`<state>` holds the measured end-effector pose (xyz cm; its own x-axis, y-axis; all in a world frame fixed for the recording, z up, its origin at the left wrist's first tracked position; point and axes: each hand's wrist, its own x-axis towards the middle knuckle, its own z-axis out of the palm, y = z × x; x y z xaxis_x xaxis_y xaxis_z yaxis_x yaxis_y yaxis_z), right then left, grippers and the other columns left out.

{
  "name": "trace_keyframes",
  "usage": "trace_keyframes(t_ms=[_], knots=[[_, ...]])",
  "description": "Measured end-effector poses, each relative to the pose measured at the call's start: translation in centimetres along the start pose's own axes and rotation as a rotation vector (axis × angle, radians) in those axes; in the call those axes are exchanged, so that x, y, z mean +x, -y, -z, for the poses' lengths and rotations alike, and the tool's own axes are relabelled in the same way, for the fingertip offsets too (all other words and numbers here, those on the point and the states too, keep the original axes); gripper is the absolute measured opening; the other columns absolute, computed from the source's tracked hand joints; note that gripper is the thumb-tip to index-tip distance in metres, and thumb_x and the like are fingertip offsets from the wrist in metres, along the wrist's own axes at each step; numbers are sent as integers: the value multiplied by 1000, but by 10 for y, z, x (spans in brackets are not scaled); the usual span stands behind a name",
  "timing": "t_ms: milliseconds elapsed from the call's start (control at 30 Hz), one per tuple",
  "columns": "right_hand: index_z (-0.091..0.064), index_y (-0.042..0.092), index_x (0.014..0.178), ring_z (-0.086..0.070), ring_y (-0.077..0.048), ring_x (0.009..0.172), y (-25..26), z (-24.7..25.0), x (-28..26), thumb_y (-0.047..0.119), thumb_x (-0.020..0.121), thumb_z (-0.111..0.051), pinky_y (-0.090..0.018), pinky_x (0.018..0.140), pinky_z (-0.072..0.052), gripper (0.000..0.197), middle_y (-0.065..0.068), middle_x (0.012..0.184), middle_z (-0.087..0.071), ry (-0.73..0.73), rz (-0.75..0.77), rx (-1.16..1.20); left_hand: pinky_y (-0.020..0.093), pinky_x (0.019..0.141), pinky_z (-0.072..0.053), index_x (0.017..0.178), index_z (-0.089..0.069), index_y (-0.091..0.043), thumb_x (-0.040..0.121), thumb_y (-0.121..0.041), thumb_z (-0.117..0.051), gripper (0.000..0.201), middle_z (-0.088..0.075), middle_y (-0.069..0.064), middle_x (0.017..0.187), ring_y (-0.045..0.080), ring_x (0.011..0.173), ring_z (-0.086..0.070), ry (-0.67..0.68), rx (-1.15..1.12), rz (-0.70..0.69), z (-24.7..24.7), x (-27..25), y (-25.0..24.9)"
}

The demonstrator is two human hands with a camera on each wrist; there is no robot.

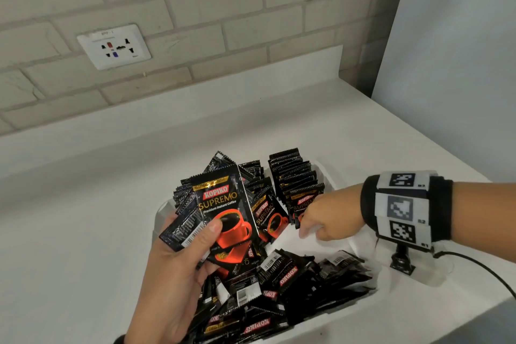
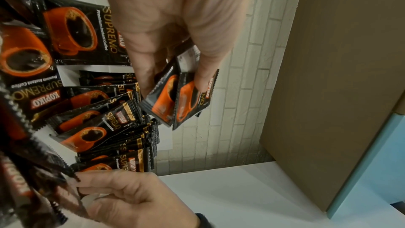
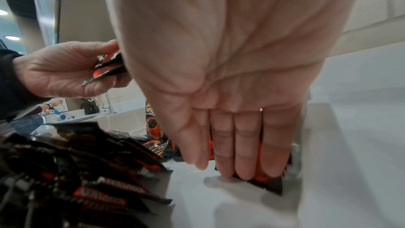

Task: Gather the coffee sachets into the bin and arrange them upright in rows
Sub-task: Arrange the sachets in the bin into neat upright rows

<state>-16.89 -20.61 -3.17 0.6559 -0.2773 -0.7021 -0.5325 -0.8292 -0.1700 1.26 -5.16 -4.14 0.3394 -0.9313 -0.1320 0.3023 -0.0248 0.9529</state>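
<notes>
The left hand grips a small fan of coffee sachets, thumb clamped across the front one's red cup, held above the near left part of the white bin. To its right the right hand reaches into the bin with fingers straight and together, pressed flat against the nearest sachet of the upright row standing along the far right side. More upright sachets lean at far left, and a loose heap lies in the near part
</notes>
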Motion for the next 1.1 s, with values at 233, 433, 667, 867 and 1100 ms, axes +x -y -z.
trace_keyframes(t_ms=[233,433,667,867,1100], knots=[[-45,18,136,-41,-16,127,-2,-2,-2,12,97,-39,-26,104,-32,40,1,141,-45,-11,0,70,28,51,-55,122,-53,-3,13,-45,-93,124,-73,15,92,27,74,-72,-16,-12,-8,-1,-1,0],[-50,17,133,-47,-16,121,0,-6,-6,12,96,-40,-24,100,-35,38,-1,135,-50,-4,36,53,30,52,-56,123,-52,-3,13,-44,-94,124,-72,16,93,28,75,-72,-19,-15,-11,-4,-2,0],[-62,20,108,-58,-3,85,3,17,-29,21,96,-43,-17,78,-45,23,9,93,-63,-219,91,247,29,51,-56,112,-62,-9,14,-43,-93,108,-73,14,92,27,76,-72,4,-19,13,-7,0,0],[-53,29,94,-62,-10,65,22,36,-45,39,73,-70,-27,62,-54,28,-1,88,-66,-671,156,829,34,49,-57,101,-65,-17,62,-3,-68,42,-73,14,87,28,72,-71,-12,5,4,-28,2,4],[-48,21,83,-64,-18,57,25,21,-31,15,74,-75,-28,51,-54,29,-2,75,-65,-680,134,1005,33,55,-57,112,-56,-6,61,-12,-68,54,-72,14,95,26,78,-71,27,1,23,-41,3,11]])
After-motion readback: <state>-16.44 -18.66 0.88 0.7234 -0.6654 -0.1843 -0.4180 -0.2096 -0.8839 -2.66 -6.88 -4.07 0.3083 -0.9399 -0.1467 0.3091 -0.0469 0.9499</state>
